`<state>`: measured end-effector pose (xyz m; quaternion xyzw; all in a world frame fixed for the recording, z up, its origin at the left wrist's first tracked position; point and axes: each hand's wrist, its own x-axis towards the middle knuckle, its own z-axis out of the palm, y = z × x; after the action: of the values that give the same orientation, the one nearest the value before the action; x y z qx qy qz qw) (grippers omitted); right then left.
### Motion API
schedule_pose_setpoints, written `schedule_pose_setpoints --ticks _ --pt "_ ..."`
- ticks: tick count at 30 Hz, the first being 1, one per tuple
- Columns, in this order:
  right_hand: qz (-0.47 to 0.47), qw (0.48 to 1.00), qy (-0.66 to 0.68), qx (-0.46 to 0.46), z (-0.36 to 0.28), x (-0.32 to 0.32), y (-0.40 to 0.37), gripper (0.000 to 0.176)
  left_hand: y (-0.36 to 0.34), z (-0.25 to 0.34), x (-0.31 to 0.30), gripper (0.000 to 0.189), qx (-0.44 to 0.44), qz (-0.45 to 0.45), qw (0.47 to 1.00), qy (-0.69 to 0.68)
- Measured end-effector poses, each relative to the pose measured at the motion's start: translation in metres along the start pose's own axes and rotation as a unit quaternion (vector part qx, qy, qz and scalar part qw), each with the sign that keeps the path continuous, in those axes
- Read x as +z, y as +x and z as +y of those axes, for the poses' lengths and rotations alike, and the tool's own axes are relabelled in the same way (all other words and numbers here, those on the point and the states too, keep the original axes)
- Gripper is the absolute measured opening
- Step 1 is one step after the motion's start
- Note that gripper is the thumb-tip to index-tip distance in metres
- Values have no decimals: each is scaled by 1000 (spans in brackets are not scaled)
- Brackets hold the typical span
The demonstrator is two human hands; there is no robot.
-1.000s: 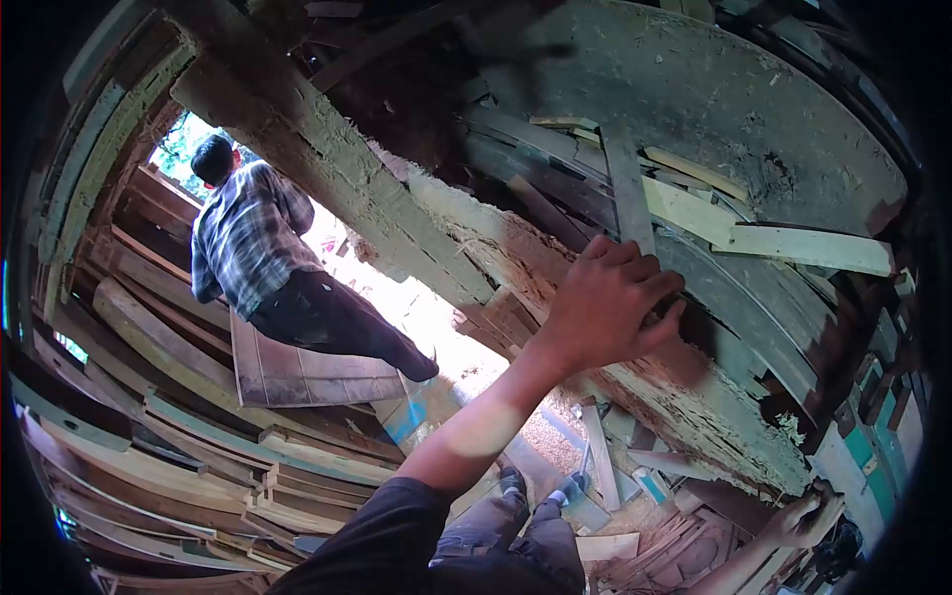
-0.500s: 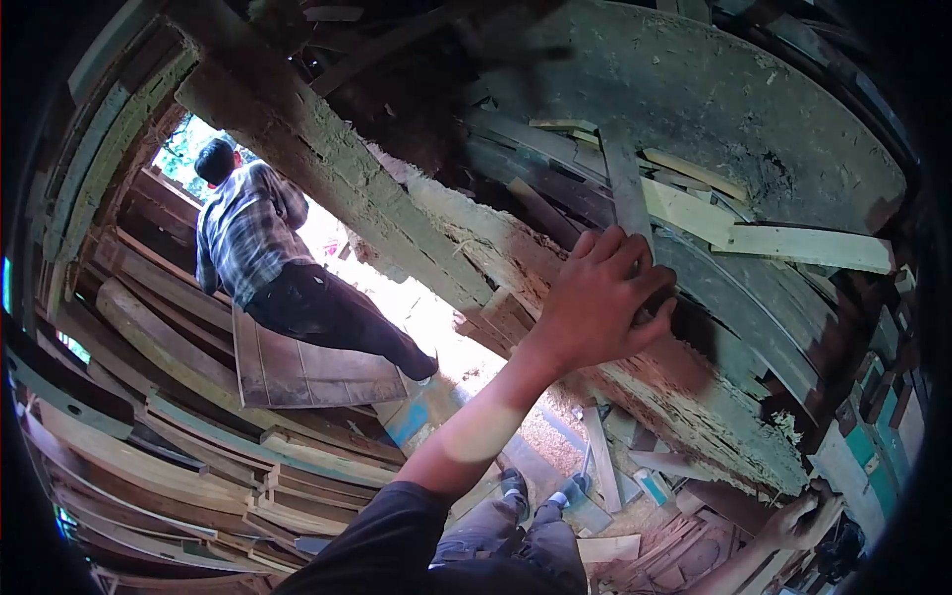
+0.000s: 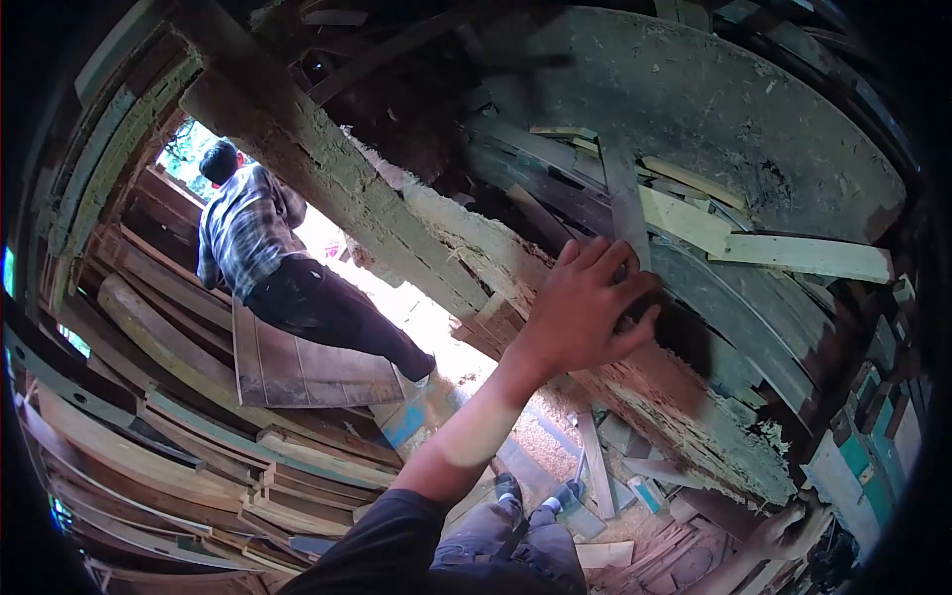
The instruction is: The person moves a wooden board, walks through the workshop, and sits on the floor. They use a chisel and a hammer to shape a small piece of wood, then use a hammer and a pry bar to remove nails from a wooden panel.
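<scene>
A thick, worn wooden beam with a crumbling, splintered surface runs diagonally across the view. My left hand rests on its upper edge, with the fingers bent over the wood and the thumb apart from them. At the lower right, near the broken end of the beam, is my right hand. Its fingers look curled, and what they hold is too dark and small to make out. Pale planks lie close beside that hand.
A person in a plaid shirt stands at the upper left, back turned, by a bright opening. Stacked boards fill the left. Pale offcuts lie behind the beam. Sawdust and scraps cover the floor around my feet.
My left hand has shifted slightly down and left along the beam. My right hand has moved a little down and left. The view has shifted slightly.
</scene>
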<state>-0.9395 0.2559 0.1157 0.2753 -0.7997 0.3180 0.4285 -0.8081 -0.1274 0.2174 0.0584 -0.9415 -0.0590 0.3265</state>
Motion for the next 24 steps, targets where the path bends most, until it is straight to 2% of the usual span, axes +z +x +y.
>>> schedule_pose_setpoints --ticks 4,16,18,24 --pt "-9 999 29 32 4 0 -4 31 -1 0 0 24 -3 -3 1000 -17" --pt "-2 999 8 -37 -22 -2 18 31 1 1 -1 25 -27 -19 999 -16" --pt "-28 999 16 -6 -23 -3 17 31 3 2 -3 25 -22 -18 999 -13" --pt "-11 1000 28 6 -28 -1 19 28 3 1 -4 24 -23 -18 1000 -9"
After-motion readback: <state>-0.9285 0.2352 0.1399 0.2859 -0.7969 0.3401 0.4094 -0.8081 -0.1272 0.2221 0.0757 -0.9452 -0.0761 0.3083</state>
